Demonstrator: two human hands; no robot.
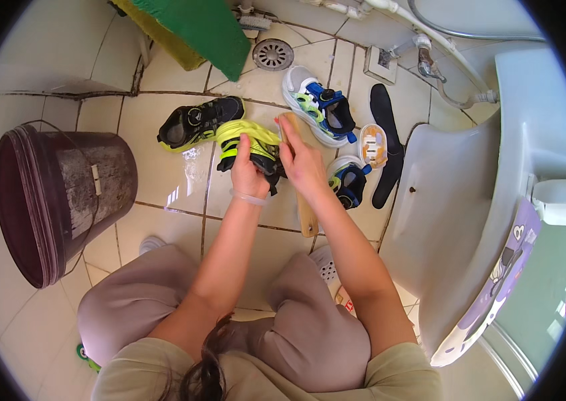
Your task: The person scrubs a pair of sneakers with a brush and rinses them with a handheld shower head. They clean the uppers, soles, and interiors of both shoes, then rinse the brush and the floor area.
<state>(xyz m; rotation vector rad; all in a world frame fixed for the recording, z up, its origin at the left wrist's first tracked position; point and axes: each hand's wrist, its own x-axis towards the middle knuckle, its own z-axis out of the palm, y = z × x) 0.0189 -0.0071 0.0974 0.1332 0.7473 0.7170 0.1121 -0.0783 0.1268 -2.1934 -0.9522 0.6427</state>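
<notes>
My left hand [250, 175] grips a black and neon-yellow sneaker [248, 131] above the tiled floor, its bright yellow sole edge tilted upward. In my right hand [303, 163] is a long wooden-handled brush [307, 215], held against the shoe's right side; its bristles are hidden. The matching black sneaker [200, 120] lies on the tiles just beyond, to the left. Right of the brush rest a blue, white and green sneaker [320, 105] and its mate [349, 183], partly covered by my right hand. A white soap dish [374, 145] with orange residue sits beside two black insoles [386, 145].
A dark purple bucket [97, 185] lies tipped on its side at left. Behind the shoes are a green panel [203, 35], a round floor drain [273, 54] and a small scrub brush [255, 23]. A white ceramic toilet [443, 200] borders the right, below pipes [443, 42].
</notes>
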